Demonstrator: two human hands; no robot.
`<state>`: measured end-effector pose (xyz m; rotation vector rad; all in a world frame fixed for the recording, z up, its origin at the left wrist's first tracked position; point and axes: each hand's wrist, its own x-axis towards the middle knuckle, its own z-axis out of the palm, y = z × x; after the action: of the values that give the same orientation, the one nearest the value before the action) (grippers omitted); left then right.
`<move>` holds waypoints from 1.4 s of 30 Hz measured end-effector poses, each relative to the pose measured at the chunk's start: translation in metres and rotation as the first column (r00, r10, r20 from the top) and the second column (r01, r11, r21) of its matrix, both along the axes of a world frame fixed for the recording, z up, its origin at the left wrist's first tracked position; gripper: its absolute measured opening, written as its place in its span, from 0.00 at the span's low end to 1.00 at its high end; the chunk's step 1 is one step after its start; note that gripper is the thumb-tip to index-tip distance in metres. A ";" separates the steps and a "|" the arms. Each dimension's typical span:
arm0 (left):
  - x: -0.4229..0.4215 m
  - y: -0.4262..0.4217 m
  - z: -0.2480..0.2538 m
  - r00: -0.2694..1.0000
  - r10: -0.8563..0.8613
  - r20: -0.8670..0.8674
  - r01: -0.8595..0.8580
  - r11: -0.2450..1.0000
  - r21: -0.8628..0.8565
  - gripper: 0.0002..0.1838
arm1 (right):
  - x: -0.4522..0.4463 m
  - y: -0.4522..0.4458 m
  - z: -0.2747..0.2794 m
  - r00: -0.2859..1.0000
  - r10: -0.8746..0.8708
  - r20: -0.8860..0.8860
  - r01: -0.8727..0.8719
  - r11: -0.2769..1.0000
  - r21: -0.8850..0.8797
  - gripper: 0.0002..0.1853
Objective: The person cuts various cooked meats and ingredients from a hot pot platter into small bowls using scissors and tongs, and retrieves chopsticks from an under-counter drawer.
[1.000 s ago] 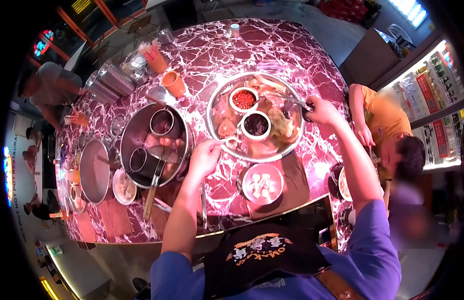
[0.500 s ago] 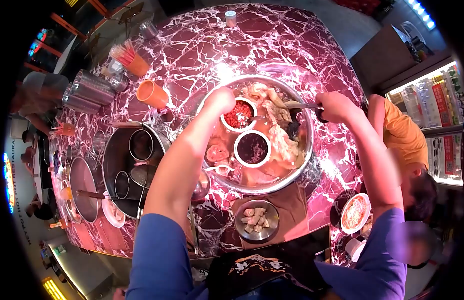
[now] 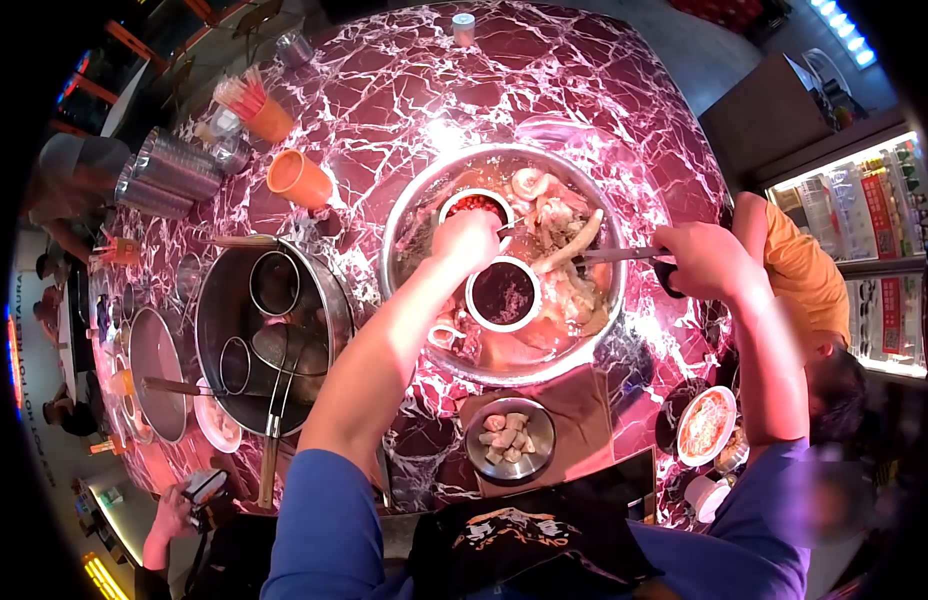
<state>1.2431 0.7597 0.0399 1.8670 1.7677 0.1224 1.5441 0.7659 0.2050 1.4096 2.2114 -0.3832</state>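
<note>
A large round metal pot (image 3: 394, 290) holds broth and pieces of meat. Inside it stand a white-rimmed bowl of red bits (image 3: 474, 203) and a white-rimmed bowl of dark liquid (image 3: 503, 296). My left hand (image 3: 467, 240) is closed over the pot, partly covering the red bowl; a short metal piece shows beside its fingers, but what it grips is hidden. My right hand (image 3: 706, 262) grips black-handled scissors (image 3: 629, 254) at the pot's right rim. Their blades point left, at a long pale piece of meat (image 3: 574, 243).
A metal bowl of pale chunks (image 3: 509, 445) lies on a brown cloth (image 3: 584, 420) close to me. Left stands a deep pot (image 3: 209, 330) with strainers. Orange cups (image 3: 300, 180) are at upper left. A person in orange (image 3: 804, 265) is at right; another person's hand (image 3: 169, 515) holds a device at lower left.
My left hand has moved right and toward me, over the red bowl's near edge. The scissors in my right hand have come nearer too. Another person's hand with a device has appeared at lower left.
</note>
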 end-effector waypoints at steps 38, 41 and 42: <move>-0.029 0.035 0.017 0.982 0.164 -0.091 -0.154 0.982 0.110 0.11 | -0.035 0.058 -0.063 0.971 -0.220 -0.097 0.226 0.972 0.061 0.30; -0.030 0.054 -0.031 0.980 0.167 0.113 -0.176 0.981 0.083 0.11 | -0.038 0.073 -0.097 0.985 -0.123 -0.118 0.134 0.986 0.096 0.24; -0.034 0.055 -0.037 0.979 0.169 0.110 -0.179 0.980 0.084 0.11 | -0.033 0.074 -0.104 0.985 -0.120 -0.121 0.135 0.984 0.119 0.22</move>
<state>1.2087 0.8151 0.0034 1.7337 1.8809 0.3665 1.5109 0.8398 0.1008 1.6407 2.2769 -0.3812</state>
